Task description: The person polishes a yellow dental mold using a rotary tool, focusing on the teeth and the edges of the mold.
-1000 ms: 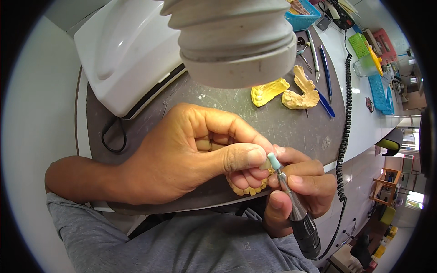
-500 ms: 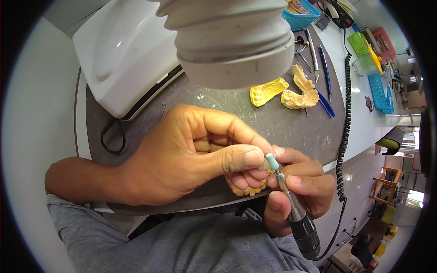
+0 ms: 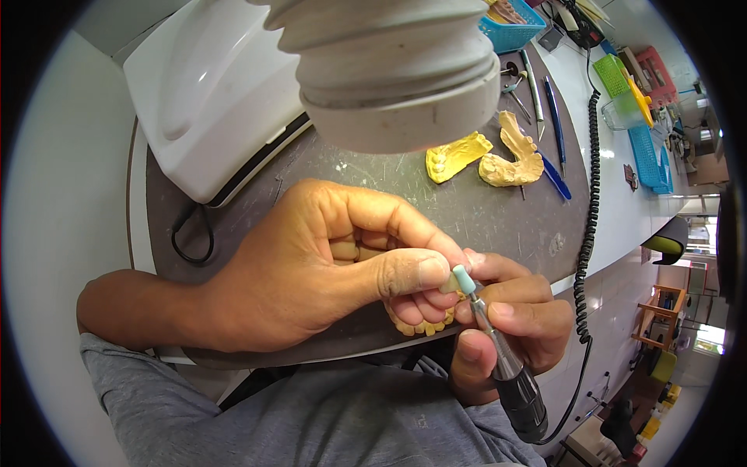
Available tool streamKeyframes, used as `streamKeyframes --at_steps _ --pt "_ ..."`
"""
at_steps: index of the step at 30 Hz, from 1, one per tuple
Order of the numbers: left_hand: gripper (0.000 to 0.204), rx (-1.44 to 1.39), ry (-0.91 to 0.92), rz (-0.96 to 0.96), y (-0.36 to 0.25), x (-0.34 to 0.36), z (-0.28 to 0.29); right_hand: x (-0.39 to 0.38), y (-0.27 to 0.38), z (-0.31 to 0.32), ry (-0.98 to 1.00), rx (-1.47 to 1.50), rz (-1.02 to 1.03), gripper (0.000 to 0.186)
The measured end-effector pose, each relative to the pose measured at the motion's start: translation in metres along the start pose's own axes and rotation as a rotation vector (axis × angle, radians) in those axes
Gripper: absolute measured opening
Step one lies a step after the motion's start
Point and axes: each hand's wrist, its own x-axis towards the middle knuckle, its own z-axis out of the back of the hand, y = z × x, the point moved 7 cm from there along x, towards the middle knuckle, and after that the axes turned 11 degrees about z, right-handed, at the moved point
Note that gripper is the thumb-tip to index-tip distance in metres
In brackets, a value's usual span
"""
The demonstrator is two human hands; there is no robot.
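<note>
My left hand [image 3: 327, 265] is closed around a yellow dental cast [image 3: 424, 325], of which only the toothed lower edge shows under the fingers. My right hand [image 3: 517, 323] grips a slim rotary handpiece [image 3: 506, 366] like a pen. Its pale green grinding tip [image 3: 463, 279] rests against the cast beside my left thumb. A coiled black cord [image 3: 585, 233] runs from the handpiece up along the bench edge.
A wide ribbed suction hose mouth [image 3: 397, 70] hangs just above my hands. A white machine [image 3: 210, 101] stands at the back left. Two more yellow casts [image 3: 490, 159] and several hand tools [image 3: 545, 101] lie on the dark bench mat [image 3: 436, 210]. Coloured baskets [image 3: 646, 148] sit far right.
Both hands hold nearly the same pose. The grinding tip stays against the cast by my left thumb, with only a slight shift.
</note>
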Motion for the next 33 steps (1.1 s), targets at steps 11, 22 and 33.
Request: streamKeyframes --at_steps 11,22,33 --pt "0.017 -0.011 -0.004 -0.003 0.0 -0.0004 0.0001 -0.0009 0.002 0.0003 -0.029 -0.037 0.007 0.035" --pt "0.018 -0.02 0.017 0.002 0.0014 0.0 -0.0002 -0.0013 -0.0007 0.0008 -0.025 0.021 0.015 0.034" --pt "0.017 -0.019 0.01 0.015 -0.0005 -0.0009 -0.0005 -0.0002 0.0008 0.0013 -0.021 0.017 -0.001 0.035"
